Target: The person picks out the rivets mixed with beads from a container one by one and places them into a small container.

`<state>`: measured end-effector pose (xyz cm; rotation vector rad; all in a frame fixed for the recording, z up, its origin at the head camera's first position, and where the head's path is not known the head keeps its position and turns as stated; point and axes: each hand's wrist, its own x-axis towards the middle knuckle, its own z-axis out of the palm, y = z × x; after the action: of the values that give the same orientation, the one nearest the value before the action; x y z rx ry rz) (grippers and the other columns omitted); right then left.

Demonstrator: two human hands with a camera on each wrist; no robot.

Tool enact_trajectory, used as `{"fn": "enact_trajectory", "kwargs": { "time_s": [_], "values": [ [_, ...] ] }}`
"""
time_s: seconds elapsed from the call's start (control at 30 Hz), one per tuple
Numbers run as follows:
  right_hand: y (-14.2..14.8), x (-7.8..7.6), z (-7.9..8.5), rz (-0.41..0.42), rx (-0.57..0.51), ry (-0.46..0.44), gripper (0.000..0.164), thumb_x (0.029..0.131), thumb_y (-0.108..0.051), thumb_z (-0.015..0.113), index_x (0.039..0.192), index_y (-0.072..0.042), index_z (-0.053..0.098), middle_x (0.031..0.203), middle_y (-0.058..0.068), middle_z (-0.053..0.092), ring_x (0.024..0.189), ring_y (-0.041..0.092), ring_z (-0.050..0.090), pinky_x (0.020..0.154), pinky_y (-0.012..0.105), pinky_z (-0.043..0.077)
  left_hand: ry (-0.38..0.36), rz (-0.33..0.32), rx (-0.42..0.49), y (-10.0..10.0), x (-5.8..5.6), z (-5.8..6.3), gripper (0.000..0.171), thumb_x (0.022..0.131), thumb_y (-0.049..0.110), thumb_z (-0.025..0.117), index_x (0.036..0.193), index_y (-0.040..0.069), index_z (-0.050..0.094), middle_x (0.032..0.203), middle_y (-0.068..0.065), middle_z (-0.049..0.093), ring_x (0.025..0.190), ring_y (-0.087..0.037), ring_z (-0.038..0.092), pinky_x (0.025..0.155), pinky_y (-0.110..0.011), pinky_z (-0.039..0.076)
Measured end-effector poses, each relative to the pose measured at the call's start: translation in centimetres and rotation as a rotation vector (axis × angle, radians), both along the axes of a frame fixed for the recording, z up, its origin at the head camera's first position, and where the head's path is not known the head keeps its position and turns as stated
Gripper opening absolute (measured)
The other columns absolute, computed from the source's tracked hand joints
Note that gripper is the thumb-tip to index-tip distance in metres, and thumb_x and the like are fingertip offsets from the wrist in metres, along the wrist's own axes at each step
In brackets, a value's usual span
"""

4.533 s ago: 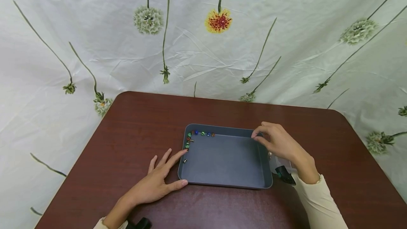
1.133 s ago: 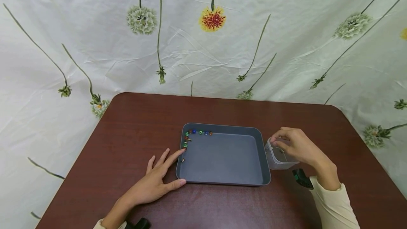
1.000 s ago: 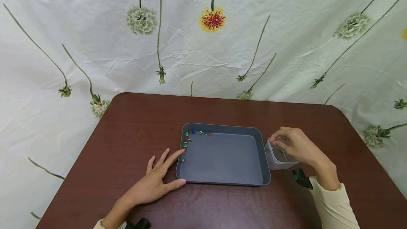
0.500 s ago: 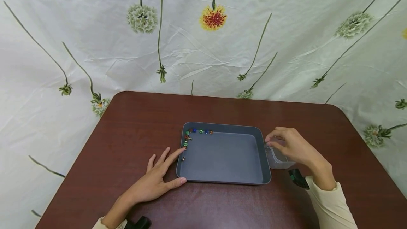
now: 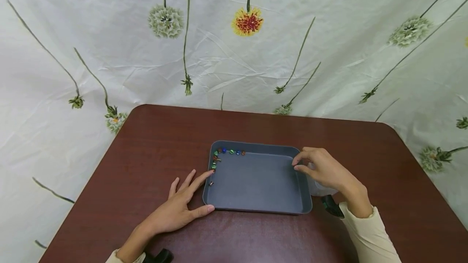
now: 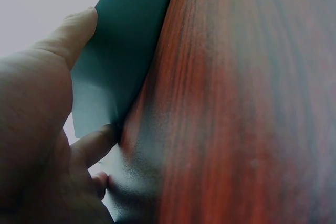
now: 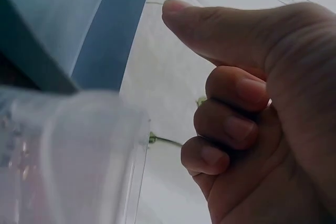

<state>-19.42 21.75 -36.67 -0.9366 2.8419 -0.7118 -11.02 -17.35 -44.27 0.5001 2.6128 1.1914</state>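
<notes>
My left hand (image 5: 173, 212) is spread at the tray's left side, forefinger at the left rim and thumb at the near left corner. The left wrist view shows its thumb (image 6: 73, 32) against the dark tray wall. Inside the grey-blue tray (image 5: 256, 186), several coloured glass beads (image 5: 232, 151) line the far left corner and left wall. A small metallic piece (image 5: 211, 183) lies apart below them. My right hand (image 5: 325, 169) is over the tray's right rim, pinching a tiny bead-sized thing mostly hidden by thumb and forefinger. Its other fingers (image 7: 226, 124) are curled.
A clear plastic container (image 5: 319, 188) stands against the tray's right side, partly behind my right hand; small shiny pieces (image 7: 23, 161) show through its wall. The dark red-brown table (image 5: 175, 133) extends around the tray. Behind it hangs a flowered white cloth (image 5: 215, 52).
My right hand dipped into the clear container about a second ago, then rose and moved left over the tray's right rim. The left hand and the beads in the tray stay put.
</notes>
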Motion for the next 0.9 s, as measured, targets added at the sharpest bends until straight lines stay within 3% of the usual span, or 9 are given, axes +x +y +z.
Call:
{"fn": "enact_trajectory", "kwargs": {
  "time_s": [0.43,0.9],
  "values": [
    [-2.6,-0.7,0.3,0.078,0.079,0.028,0.01,0.085,-0.016,0.069,0.095,-0.014,0.071,0.08,-0.01,0.054,0.061,0.0,0.042,0.057,0.018,0.042,0.006,0.005,0.006,-0.2,0.2,-0.2,0.08,0.082,0.057,0.062,0.148,0.039,0.02,0.152,0.01,0.029,0.147,-0.029,0.003,0.106,-0.062,-0.011],
    [-5.9,-1.5,-0.1,0.152,0.14,0.035,0.01,0.085,-0.017,0.07,0.095,-0.016,0.071,0.085,-0.011,0.056,0.075,0.002,0.053,0.066,0.021,0.046,0.015,0.005,0.018,-0.1,0.2,-0.3,0.08,0.083,0.051,0.064,0.148,0.039,0.02,0.152,0.01,0.028,0.147,-0.029,0.003,0.106,-0.062,-0.012]
  ]
}}
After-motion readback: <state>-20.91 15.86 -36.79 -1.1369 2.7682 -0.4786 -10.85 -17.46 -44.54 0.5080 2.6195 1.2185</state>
